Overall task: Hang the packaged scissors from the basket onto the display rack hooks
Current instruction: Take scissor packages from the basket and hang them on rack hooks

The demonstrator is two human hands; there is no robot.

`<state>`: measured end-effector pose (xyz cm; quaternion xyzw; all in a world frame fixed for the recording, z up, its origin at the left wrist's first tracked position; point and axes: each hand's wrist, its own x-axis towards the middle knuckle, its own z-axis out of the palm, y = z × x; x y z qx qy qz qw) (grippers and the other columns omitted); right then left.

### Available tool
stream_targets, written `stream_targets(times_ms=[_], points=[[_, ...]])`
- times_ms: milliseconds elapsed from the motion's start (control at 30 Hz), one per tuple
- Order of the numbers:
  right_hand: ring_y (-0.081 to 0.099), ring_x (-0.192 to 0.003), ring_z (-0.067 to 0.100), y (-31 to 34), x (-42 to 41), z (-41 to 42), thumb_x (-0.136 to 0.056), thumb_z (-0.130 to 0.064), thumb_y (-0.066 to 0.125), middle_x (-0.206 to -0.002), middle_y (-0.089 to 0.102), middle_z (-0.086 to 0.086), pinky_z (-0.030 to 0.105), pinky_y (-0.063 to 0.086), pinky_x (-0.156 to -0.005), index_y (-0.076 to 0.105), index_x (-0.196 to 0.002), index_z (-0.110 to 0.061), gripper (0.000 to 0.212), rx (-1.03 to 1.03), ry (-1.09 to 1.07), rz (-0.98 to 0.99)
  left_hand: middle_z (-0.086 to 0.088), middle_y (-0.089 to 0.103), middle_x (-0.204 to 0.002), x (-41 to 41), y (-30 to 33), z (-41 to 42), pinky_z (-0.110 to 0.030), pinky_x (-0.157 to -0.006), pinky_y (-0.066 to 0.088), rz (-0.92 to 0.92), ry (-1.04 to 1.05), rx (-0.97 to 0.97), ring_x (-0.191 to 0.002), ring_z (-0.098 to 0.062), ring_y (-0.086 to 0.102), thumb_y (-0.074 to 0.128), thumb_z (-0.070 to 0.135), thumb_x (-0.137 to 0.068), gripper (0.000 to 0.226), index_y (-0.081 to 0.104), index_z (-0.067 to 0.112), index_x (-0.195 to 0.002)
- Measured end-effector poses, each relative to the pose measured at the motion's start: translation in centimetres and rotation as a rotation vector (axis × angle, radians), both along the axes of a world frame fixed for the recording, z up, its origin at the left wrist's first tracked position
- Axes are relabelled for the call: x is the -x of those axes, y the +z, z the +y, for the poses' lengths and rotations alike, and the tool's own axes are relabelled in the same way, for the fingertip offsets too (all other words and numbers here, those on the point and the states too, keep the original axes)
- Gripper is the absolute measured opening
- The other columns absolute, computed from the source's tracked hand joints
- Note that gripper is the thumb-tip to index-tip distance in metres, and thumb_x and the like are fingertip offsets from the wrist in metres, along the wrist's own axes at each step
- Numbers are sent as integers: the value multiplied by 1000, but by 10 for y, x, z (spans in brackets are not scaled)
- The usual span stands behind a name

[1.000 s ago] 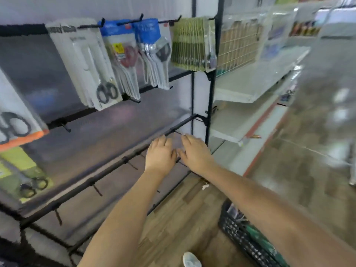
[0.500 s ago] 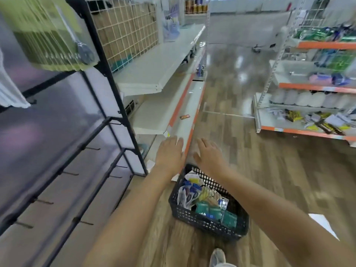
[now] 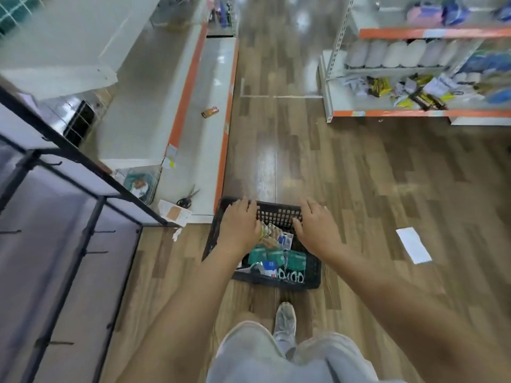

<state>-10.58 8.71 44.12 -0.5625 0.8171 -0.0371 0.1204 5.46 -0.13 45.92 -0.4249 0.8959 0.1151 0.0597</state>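
One black basket (image 3: 312,275) — several scissor packs (image 3: 276,257), two hands, left (image 3: 239,226), right (image 3: 315,230) — one shoe (image 3: 285,317)

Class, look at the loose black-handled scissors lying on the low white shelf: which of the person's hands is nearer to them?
Left. The left hand hovers over the black plastic basket's left side, just right of the black-handled scissors; the right hand is over the basket's far right side.

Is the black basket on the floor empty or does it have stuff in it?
Not empty. The black basket holds several packets, green and blue ones, showing between the hands.
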Motion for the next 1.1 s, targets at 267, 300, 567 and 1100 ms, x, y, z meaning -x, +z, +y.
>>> stream_targets(times_ms=[267,300,567,1100], points=[[49,-126,31,-103,1,8,-87,-24,64,-136,50,19,45,40,-102,48,-133,1,55,-142,-121,-69,-10,29,-153,1,-123,-18,-38,-116,18,-212,-103,-169,-140,-24,25,37,31,-97,57,24,8,-148],[56,-118,33,-130,-1,9,-79,-22,73,-128,57,20,47,47,-95,56,-126,3,56,-151,-126,-84,-11,27,-153,-2,-146,-19,-39,-116,17,-240,-121,-193,-141,-25,24,37,31,-97,57,24,9,-147],[62,-109,33,-381,-26,0,-60,-24,85,-120,63,19,51,51,-86,63,-116,2,66,-266,-53,-67,-8,20,-155,-11,-379,-38,-34,-117,15,-314,-96,-246,-142,-23,19,35,29,-97,56,18,11,-148],[8,-146,27,-638,73,-96,-95,-43,46,-158,3,15,45,11,-116,12,-150,-5,75,-166,215,225,-22,56,-130,53,-686,-105,-51,-93,46,-202,-816,165,-119,-41,54,40,51,-77,71,58,5,-127]])
